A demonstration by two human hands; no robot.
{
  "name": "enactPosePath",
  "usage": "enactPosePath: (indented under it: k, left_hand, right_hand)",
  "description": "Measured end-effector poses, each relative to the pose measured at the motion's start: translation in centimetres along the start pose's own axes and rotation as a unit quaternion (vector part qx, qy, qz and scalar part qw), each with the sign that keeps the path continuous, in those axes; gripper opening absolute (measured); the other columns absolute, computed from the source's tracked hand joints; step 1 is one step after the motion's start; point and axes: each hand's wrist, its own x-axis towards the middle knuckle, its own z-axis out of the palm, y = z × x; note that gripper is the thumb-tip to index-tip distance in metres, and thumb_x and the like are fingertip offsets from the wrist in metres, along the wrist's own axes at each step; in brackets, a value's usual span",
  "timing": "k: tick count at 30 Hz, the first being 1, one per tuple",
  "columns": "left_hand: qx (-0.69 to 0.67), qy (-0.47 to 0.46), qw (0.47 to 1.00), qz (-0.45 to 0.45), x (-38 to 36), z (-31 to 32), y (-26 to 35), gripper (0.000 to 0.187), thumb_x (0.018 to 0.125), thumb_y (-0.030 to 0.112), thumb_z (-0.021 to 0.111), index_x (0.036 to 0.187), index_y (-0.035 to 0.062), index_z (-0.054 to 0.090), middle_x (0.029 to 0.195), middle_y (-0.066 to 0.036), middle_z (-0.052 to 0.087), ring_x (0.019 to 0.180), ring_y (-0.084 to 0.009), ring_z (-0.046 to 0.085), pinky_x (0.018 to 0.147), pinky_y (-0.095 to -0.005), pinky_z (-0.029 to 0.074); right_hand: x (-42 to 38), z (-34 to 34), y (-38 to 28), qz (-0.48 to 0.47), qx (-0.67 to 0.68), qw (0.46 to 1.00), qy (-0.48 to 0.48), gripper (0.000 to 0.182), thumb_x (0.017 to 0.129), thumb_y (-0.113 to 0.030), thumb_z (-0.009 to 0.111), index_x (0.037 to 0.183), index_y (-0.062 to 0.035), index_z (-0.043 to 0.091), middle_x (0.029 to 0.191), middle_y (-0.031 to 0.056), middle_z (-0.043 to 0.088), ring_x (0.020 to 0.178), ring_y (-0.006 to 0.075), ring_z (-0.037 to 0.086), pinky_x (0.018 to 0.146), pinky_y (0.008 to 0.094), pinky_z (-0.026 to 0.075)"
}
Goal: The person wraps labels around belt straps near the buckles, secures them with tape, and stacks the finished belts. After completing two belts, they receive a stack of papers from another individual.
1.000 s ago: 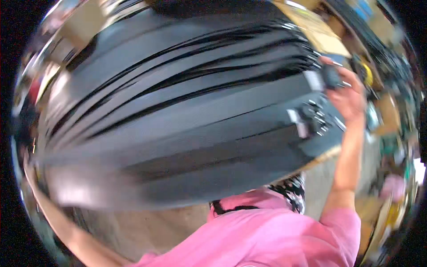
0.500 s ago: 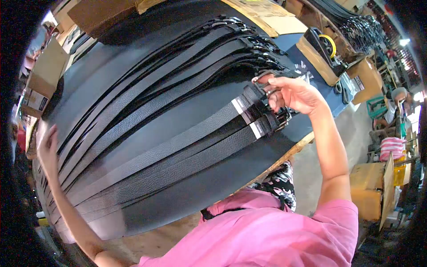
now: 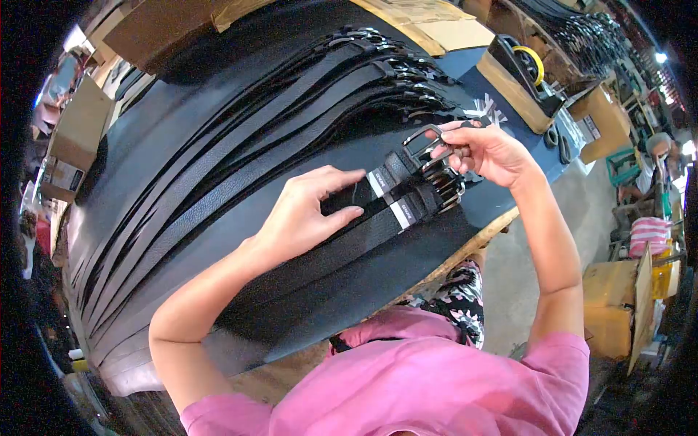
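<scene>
My right hand [image 3: 486, 154] pinches the metal buckle [image 3: 422, 145] of a black leather belt, lifting it a little off the table. My left hand [image 3: 309, 207] lies across the same belt near its white label [image 3: 379, 183], thumb and forefinger spread apart, the other fingers partly hidden. A second black belt [image 3: 371, 231] lies alongside, nearer to me, with a white label [image 3: 401, 214] and its own buckle [image 3: 452, 195]. Farther off, a row of several black belts [image 3: 218, 171] is spread lengthwise, buckles bunched at the right end.
White slips [image 3: 488, 109] lie beside a tape dispenser [image 3: 534, 69] with a yellow roll. Scissors [image 3: 558, 144] rest near the table's right end. Cardboard boxes [image 3: 76, 149] stand at the left and at the back. Another person [image 3: 654, 156] sits at the far right.
My left hand has come from the belts' far left end to beside the labels near the buckles. My right hand has stayed at the buckles, which have shifted slightly left.
</scene>
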Motion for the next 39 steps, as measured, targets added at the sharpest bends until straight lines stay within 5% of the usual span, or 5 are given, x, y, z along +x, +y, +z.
enactPosePath:
  k: [1,22,30,33,39]
  left_hand:
    - [0.008,-0.014,1.000,-0.018,0.1,0.1,-0.1,0.040,0.070,0.012,0.069,0.108,0.0021,0.060,0.093,-0.011,0.062,0.079,-0.0184,0.057,0.066,-0.0270,0.044]
    - [0.074,0.100,0.992,0.006,-0.3,2.8,0.7,0.037,0.065,0.005,0.070,0.101,0.0002,0.063,0.095,-0.014,0.063,0.086,-0.0240,0.060,0.078,-0.0304,0.046]
    - [0.102,0.109,0.989,0.022,-0.3,3.4,1.1,0.038,0.066,0.003,0.068,0.104,0.0009,0.062,0.097,-0.014,0.062,0.087,-0.0242,0.060,0.079,-0.0300,0.047]
    - [0.099,0.088,0.991,-0.003,-0.1,3.1,1.3,0.041,0.064,0.003,0.071,0.104,0.0005,0.062,0.100,-0.015,0.062,0.092,-0.0245,0.059,0.081,-0.0307,0.046]
    - [0.119,0.065,0.990,0.025,0.2,1.7,2.4,0.042,0.059,0.006,0.076,0.099,0.0007,0.063,0.107,-0.015,0.059,0.097,-0.0286,0.056,0.083,-0.0342,0.045]
  right_hand:
    - [-0.1,-0.3,0.1,0.001,-0.003,1.000,0.003,0.027,0.081,-0.010,0.060,0.105,0.0031,0.057,0.087,0.0153,0.065,0.062,0.0134,0.063,0.057,0.0202,0.054]
    - [-2.0,-5.2,0.9,-0.047,-0.200,0.971,0.125,0.028,0.078,-0.012,0.064,0.099,0.0051,0.057,0.080,0.0122,0.062,0.058,0.0133,0.060,0.051,0.0222,0.051]
    - [-4.6,-6.4,0.1,-0.302,-0.293,0.875,0.241,0.014,0.081,-0.005,0.061,0.092,0.0018,0.065,0.076,0.0047,0.062,0.066,0.0097,0.058,0.059,0.0218,0.048]
    - [-6.7,-6.9,0.2,-0.364,-0.414,0.776,0.307,0.015,0.075,-0.002,0.064,0.090,-0.0012,0.066,0.081,0.0050,0.063,0.072,0.0101,0.058,0.061,0.0227,0.046]
    - [-10.3,-9.1,0.4,-0.219,-0.563,0.760,0.239,0.021,0.067,-0.003,0.069,0.088,-0.0048,0.066,0.078,0.0057,0.057,0.068,0.0153,0.053,0.058,0.0262,0.042]
